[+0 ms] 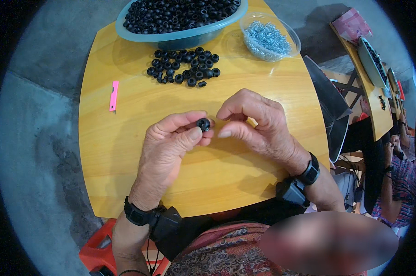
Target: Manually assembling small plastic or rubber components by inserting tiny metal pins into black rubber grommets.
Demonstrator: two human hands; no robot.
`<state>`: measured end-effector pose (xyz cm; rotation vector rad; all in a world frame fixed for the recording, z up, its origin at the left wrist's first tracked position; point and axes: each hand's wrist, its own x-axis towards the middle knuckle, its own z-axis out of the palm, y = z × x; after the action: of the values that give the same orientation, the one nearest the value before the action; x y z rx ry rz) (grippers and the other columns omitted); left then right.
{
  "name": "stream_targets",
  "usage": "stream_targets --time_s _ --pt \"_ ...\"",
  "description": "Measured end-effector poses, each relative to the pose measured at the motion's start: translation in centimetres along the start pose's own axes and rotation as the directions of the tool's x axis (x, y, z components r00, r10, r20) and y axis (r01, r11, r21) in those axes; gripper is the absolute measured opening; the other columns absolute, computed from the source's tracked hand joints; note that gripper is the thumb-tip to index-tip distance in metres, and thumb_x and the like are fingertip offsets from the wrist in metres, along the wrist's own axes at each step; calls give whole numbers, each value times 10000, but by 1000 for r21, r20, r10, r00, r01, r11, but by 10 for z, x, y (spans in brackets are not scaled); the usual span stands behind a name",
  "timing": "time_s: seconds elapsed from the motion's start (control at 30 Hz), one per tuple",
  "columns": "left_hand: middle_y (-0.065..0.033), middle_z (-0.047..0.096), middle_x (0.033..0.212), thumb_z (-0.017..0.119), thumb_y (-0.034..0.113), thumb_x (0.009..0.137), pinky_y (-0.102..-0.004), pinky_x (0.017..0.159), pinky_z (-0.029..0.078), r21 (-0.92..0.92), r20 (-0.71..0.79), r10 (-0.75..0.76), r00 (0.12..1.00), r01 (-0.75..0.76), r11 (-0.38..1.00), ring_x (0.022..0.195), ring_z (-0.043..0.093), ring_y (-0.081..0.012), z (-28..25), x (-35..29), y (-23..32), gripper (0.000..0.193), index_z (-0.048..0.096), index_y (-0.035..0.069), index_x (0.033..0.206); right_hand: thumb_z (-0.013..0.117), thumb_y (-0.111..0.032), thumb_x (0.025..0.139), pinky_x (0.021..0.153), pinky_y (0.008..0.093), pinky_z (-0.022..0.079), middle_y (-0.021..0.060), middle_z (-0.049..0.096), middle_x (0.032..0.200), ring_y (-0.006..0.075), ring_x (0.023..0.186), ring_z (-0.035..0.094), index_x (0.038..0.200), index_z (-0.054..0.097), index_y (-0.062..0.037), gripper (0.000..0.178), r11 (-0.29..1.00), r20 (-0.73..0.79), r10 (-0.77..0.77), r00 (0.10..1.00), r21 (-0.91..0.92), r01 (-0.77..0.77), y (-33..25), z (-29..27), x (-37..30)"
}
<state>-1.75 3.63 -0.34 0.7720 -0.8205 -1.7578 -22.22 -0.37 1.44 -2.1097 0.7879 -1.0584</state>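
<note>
The bench [217, 184] is bearing a basin [180, 43] at its far edge. The right hand [270, 123] is hovering, open and empty; above the bench's middle, the left hand [164, 143] is pinching a black piece [200, 123] between thumb and fingers.

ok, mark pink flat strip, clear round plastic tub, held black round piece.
Pink flat strip [113, 95]: head view, middle.
Clear round plastic tub [294, 42]: head view, right wall.
Held black round piece [200, 123]: head view, left side.

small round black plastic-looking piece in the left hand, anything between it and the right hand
Nothing separate visibly stands between them: fingertips of the left hand show just beyond the small round black plastic-looking piece, then open space reaches the right hand.
</note>
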Motion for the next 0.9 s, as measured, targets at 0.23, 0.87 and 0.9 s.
stream_targets --time_s 0.23,0.87,0.9 --pt "-141 637 1032 597 46 865 -274 811 518 -66 -98 -1 995 -5 998 902 631 -181 -6 1 4 303 559 -11 1160 663 -28 754 605 323 486 87 584 761 253 684 602 885 591 -29 150 989 -62 -9 998 -150 0 10 3 -1" --pt "-151 632 1045 598 38 864 -271 818 522 -116 -111 -25 993 12 993 922 628 -180 -9 5 2 282 569 -6 1141 644 -83 754 535 360 484 107 566 761 281 652 594 850 594 -56 111 968 35 -88 996 -232 93 11 13 0" --pt "-151 632 1045 597 35 864 -273 819 522 -118 -114 -30 993 16 993 924 628 -181 -10 4 2 282 567 -6 1142 638 -70 776 522 325 475 88 585 743 234 629 593 860 604 -45 94 996 -1 39 999 -77 -39 9 12 -1"
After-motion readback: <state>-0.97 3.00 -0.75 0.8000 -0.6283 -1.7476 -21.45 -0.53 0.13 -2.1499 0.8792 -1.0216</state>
